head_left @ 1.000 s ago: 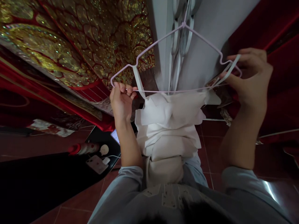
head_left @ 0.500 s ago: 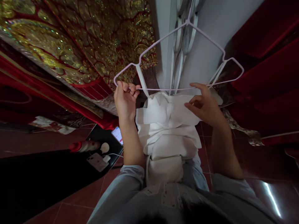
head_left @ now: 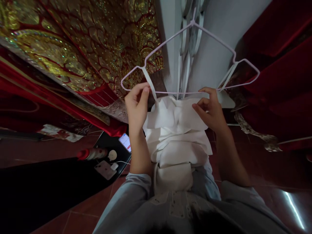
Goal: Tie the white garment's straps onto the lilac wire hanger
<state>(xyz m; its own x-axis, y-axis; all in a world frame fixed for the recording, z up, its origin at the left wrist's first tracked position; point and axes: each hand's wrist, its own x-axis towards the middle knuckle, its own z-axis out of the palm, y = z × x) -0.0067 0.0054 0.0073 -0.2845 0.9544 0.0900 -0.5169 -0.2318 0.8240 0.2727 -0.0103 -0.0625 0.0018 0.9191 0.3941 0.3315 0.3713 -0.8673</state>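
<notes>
A pale wire hanger [head_left: 209, 35] hangs in front of me with a white garment [head_left: 179, 136] on it by two thin straps. My left hand [head_left: 137, 105] pinches the hanger's bottom bar near the left strap [head_left: 149, 83], fingers closed. My right hand [head_left: 210, 109] has its fingers curled at the garment's top edge under the bar, near the right strap [head_left: 226, 79]. The garment drops in folds down to my chest.
A red and gold sequinned cloth [head_left: 80, 48] hangs at the left, red drapes [head_left: 280, 74] at the right, and a grey wall with more hangers [head_left: 188, 48] behind. On a dark surface lower left lie phones [head_left: 104, 169], a lit phone [head_left: 125, 142] and a red-capped bottle [head_left: 91, 153].
My right hand left the hanger's right end and came down to the garment's top edge. My left hand slid right along the bar toward the left strap.
</notes>
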